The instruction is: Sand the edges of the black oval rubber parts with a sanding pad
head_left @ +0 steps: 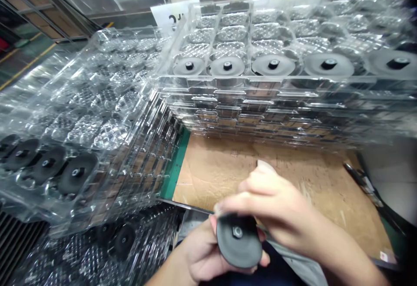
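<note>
At the bottom centre of the frame the person holds a dark grey disc [239, 240] with a small hex nut at its middle. The left hand [202, 255] cups the disc from below and from the left, its fingers curled under the lower edge, with one fingertip showing at the disc's right side. The right hand [276, 210] comes in from the lower right and lies over the top of the disc, its fingers [241, 208] closed down on the upper rim; the hand is blurred, so the exact finger placement cannot be told. The disc stands tilted, face toward the camera, just above the near edge of the tabletop.

Behind the hands lies a brown cardboard sheet [228, 169] on a green mat [176, 164]. Across the upper right of the frame stands a tall stack of clear plastic trays [276, 99]; the front row of the top tray carries grey discs with black hubs [273, 64], each in its own round pocket. At the left a second stack of clear trays [97, 116] leans toward the viewer, with black discs [76, 173] in its lower pockets. More trays lie at the lower left, with another black disc [124, 239] in them.
</note>
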The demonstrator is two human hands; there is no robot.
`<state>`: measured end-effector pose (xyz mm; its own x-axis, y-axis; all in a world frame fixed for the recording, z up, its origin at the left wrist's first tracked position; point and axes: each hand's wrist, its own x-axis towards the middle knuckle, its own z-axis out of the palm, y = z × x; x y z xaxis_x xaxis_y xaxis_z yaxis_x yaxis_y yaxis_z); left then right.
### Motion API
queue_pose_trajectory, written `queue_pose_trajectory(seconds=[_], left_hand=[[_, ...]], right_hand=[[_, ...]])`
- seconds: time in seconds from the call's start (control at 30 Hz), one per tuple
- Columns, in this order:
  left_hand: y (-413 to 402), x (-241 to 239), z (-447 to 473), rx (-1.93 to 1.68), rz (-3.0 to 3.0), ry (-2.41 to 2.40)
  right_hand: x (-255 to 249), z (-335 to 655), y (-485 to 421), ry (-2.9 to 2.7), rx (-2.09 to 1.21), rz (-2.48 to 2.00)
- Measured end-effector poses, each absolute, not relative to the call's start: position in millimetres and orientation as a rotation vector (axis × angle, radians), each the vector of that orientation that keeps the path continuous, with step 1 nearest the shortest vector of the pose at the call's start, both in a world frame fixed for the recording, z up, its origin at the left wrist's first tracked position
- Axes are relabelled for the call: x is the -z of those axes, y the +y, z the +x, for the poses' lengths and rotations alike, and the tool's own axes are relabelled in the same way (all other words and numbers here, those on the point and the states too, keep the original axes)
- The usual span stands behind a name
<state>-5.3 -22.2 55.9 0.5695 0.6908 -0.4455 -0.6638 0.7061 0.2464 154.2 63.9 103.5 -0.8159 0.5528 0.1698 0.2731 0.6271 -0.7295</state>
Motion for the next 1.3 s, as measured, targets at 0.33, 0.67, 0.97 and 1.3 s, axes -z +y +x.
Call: queue_pose_trajectory(seconds=[0.33,0.67,0.97,1.3], left_hand=[[-12.5,-60.1,-13.2,-0.787,-0.005,0.57],[-9.1,-71.0,-7.1,-1.098,0.018,0.837],[-8.8,-78.0,0.0,-1.176,0.105,0.863],[-6.9,-73.1,-3.4,-1.057,0.01,0.798]], right_hand=[[-4.3,162.3,11.1,-2.189,-0.969,-1.236],[-99.7,136.5,15.3,-1.946,-0.706,-1.081],[-107.1,118.3,28.3,-1.995,-0.756,-0.942],[-112.5,153.7,25.4,-2.271,-0.658,-1.015]])
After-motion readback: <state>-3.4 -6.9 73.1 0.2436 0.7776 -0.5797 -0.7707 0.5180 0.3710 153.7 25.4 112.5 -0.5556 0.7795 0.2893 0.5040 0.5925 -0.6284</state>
